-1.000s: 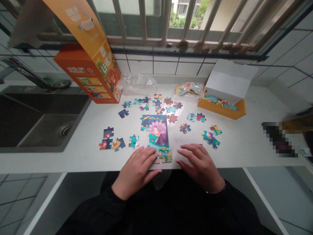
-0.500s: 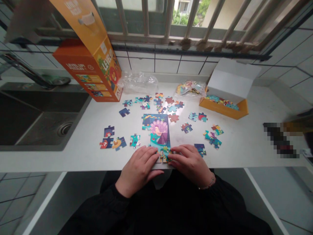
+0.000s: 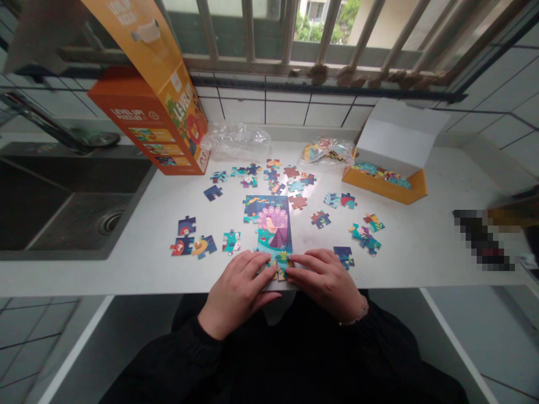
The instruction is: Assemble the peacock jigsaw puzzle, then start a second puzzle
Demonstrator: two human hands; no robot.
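At the far left of the frame you have the dark sink [image 3: 71,224], with the tall orange box [image 3: 143,123] standing open at upper left. The fox pieces [image 3: 182,246] lie left of centre, and the rabbit piece [image 3: 231,242] is just above your left hand [image 3: 233,286]. That hand is loosely open, thumb apart from the fingers, its fingertips touching the lower left of the peacock puzzle [image 3: 273,227]. The puzzle lies flat at the centre, partly joined, its bottom edge near the counter's front edge. The crumpled clear wrapper [image 3: 238,140] is above it, left of centre. From the right, your right hand [image 3: 326,280] has its fingertips on the puzzle's bottom pieces; the fingers are bent close together, and you cannot tell whether the thumb pinches anything. The dark blue piece [image 3: 344,256] lies just beside that hand. At upper right, the bagged pieces [image 3: 327,151] sit beside the open yellow box [image 3: 385,182], which holds more pieces.
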